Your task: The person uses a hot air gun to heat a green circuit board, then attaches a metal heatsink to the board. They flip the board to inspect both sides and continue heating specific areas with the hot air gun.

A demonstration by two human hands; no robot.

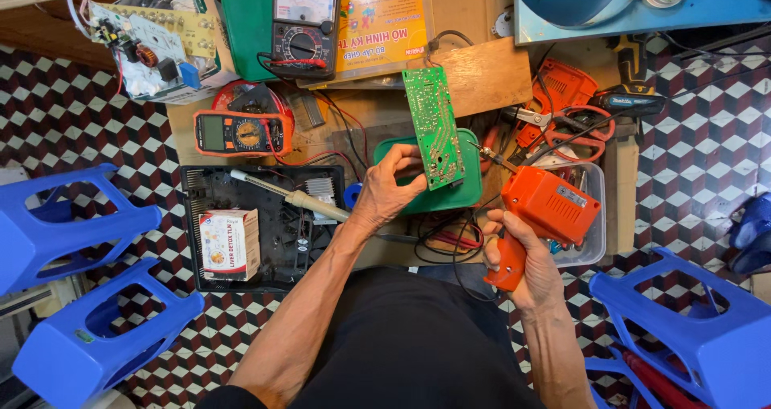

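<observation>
My left hand (388, 190) grips the lower edge of a green circuit board (434, 124), which stands upright with its solder side toward me. An orange pistol-shaped soldering gun (544, 214) is in my right hand (524, 263), fingers wrapped around its grip. The gun's thin metal tip (487, 155) points up-left and sits just right of the board's lower edge. Behind the board lies a green lid (466, 186).
An orange multimeter (241, 132), a black analog meter (303, 25), a pen soldering iron (293, 197), a small box in a black tray (229, 243), another circuit board (140, 43), orange pliers (562, 112) and a clear tub (590, 240) crowd the low wooden bench. Blue plastic stools (76, 296) (699, 329) flank me on the chequered floor.
</observation>
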